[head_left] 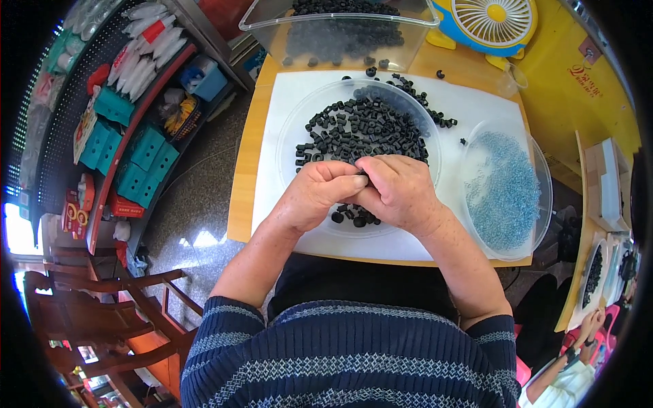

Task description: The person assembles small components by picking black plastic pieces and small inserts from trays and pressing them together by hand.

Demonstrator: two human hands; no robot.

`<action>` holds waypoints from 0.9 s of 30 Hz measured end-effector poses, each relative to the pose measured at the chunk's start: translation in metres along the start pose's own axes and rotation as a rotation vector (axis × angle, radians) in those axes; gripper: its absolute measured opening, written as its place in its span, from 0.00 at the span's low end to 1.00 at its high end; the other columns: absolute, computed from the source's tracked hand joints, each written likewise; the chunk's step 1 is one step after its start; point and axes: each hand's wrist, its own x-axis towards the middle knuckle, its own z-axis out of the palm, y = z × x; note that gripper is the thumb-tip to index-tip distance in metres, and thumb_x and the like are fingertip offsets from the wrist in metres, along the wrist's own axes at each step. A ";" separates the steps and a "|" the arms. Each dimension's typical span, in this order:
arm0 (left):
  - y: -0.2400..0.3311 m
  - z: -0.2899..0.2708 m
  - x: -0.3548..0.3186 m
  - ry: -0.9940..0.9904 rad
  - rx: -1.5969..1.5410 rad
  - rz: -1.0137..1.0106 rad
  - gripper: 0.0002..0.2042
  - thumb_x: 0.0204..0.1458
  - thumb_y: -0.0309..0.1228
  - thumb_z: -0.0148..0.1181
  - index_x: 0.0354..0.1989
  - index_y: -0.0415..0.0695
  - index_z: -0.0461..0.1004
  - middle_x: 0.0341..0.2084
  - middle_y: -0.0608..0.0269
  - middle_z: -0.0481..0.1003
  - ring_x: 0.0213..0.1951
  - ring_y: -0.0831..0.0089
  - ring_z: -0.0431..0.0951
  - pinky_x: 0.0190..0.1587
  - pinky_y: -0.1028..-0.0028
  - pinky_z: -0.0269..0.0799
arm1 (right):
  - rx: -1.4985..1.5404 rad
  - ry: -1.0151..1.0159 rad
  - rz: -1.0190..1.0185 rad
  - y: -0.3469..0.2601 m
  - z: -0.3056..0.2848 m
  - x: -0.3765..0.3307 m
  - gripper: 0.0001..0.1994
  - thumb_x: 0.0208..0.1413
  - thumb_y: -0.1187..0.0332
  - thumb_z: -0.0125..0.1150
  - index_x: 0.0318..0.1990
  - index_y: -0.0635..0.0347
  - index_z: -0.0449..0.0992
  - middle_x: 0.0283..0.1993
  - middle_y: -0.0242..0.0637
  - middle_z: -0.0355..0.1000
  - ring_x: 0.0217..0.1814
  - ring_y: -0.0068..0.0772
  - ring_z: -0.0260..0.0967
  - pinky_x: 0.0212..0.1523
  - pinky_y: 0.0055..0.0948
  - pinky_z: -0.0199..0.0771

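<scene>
My left hand and my right hand meet over the near part of a round clear tray. Thumbs and fingertips of both are pinched together on a small black part, most of it hidden by the fingers. Many small black cylindrical parts lie heaped in the tray beyond my hands. A few black knobs sit near the tray's front rim, just below my hands. To the right, a second round clear tray holds many tiny pale-blue transparent pieces.
A clear plastic bin of black parts stands at the back, beside a blue and yellow fan. Loose black parts lie on the white sheet. Shelves and a wooden chair are at left; another person's hands work at right.
</scene>
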 end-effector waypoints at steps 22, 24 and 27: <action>0.007 0.024 -0.011 0.091 0.653 0.240 0.31 0.29 0.50 0.64 0.39 0.42 0.65 0.28 0.60 0.71 0.32 0.73 0.72 0.37 0.76 0.67 | 0.177 -0.121 0.135 -0.010 -0.005 -0.007 0.12 0.37 0.62 0.59 0.20 0.57 0.63 0.15 0.36 0.65 0.18 0.37 0.66 0.17 0.32 0.66; 0.009 0.027 -0.014 0.113 0.699 0.219 0.28 0.29 0.48 0.64 0.37 0.42 0.66 0.27 0.61 0.71 0.31 0.74 0.72 0.35 0.77 0.67 | 0.176 -0.167 0.090 -0.007 -0.004 -0.010 0.11 0.35 0.64 0.59 0.21 0.57 0.63 0.15 0.35 0.65 0.18 0.37 0.66 0.17 0.32 0.66; 0.008 0.027 -0.015 0.140 0.678 0.215 0.26 0.29 0.46 0.63 0.34 0.42 0.66 0.25 0.61 0.71 0.29 0.74 0.72 0.33 0.77 0.67 | 0.194 -0.162 0.096 -0.010 -0.006 -0.008 0.10 0.34 0.65 0.59 0.22 0.56 0.63 0.16 0.34 0.65 0.18 0.36 0.66 0.17 0.32 0.66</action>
